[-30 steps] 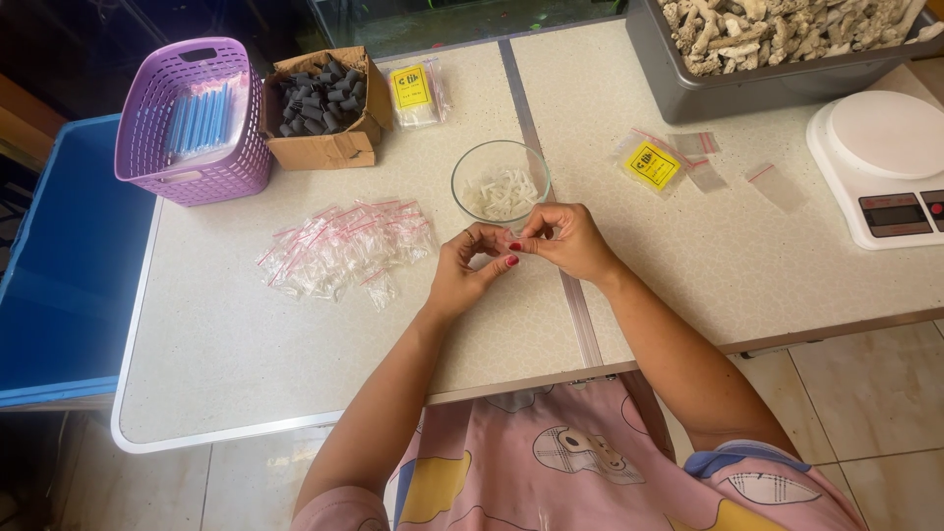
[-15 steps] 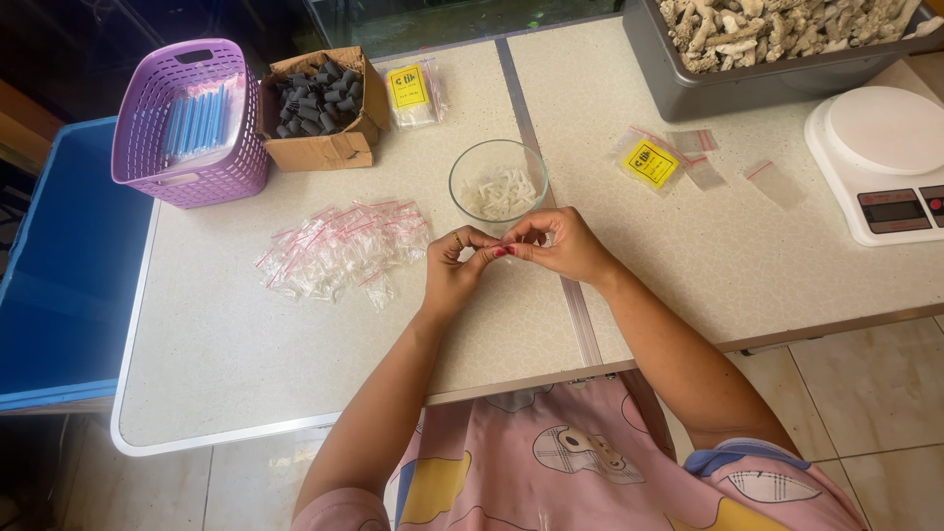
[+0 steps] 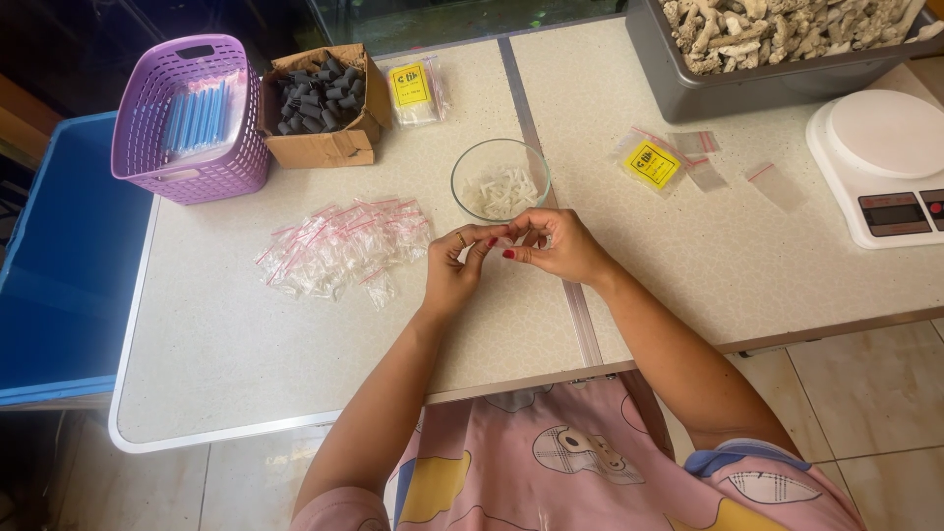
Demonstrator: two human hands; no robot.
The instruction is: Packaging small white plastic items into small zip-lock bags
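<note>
My left hand (image 3: pixel 454 267) and my right hand (image 3: pixel 557 246) meet fingertip to fingertip just above the white table (image 3: pixel 216 354). Together they pinch a small clear zip bag (image 3: pixel 504 240) that is mostly hidden by the fingers. Right behind my hands stands a glass bowl (image 3: pixel 500 180) with small white pieces in it. To the left of my left hand lies a heap of small clear zip bags with red strips (image 3: pixel 339 248).
At the back left are a purple basket (image 3: pixel 187 118) with blue tubes and a cardboard box (image 3: pixel 320 103) of dark pieces. Yellow-labelled bags (image 3: pixel 653 162) and a white kitchen scale (image 3: pixel 885 162) lie right. A grey tray of pale coral pieces (image 3: pixel 787 44) stands behind.
My hands stay together over the same spot; the fingers have shifted slightly on the small bag. Nothing else on the table moved.
</note>
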